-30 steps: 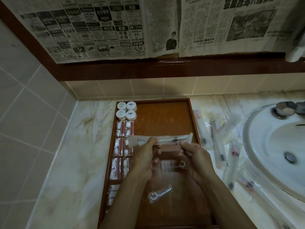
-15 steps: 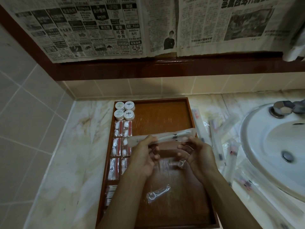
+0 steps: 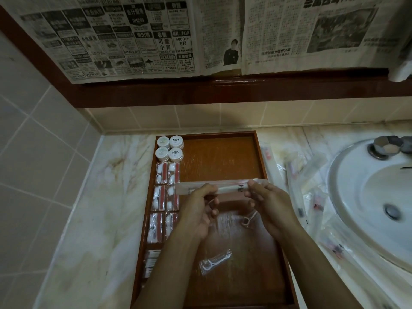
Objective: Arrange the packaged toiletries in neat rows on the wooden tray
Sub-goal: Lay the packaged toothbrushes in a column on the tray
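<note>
The wooden tray [image 3: 223, 157] lies on the marble counter. Along its left side stand several white round jars [image 3: 170, 148], then rows of red-and-white cotton packets [image 3: 166, 195]. Over the tray's middle I hold a long clear toothbrush packet [image 3: 225, 188] crosswise: my left hand [image 3: 198, 208] pinches its left part, my right hand [image 3: 269, 204] grips its right end. A floss pick packet [image 3: 248, 220] hangs below my right hand. Another floss pick packet [image 3: 215, 262] lies loose on the tray near the front.
Several more clear toothbrush packets [image 3: 296, 186] lie scattered on the counter between the tray and the white sink [image 3: 367, 197]. A tap [image 3: 386, 148] stands at the sink's back. Tiled wall runs on the left, newspaper hangs above.
Both hands have carried the long packet a little toward the back of the tray, still crosswise. The floss pick under my right hand stays with it.
</note>
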